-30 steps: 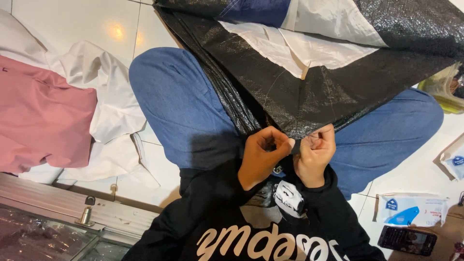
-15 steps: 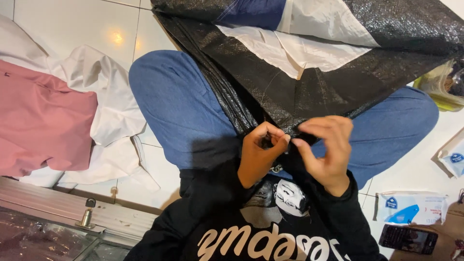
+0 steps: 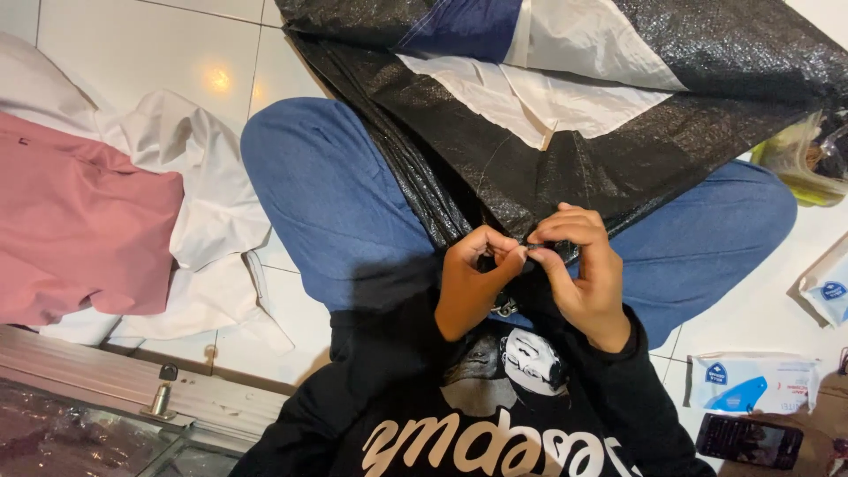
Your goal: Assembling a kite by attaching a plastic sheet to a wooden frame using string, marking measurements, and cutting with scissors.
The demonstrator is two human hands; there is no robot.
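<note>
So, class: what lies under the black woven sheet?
Under the black woven sheet are the person's knees in blue jeans. Both hands pinch its near corner. Whatever floor or leg lies beneath its middle is covered.

- The room was brightly and evenly lit from overhead; a warm lamp reflection glared as a small spot on the glossy white floor tiles (image 3: 215, 78).
- The black woven sheet (image 3: 565, 168) glittered with fine specular sparkle across its weave.
- A soft shadow fell on the blue jeans (image 3: 353, 212), beneath the sheet's edge and above the hands.
- Focus was sharp mid-frame, with slight softness at the far right edge.
</note>
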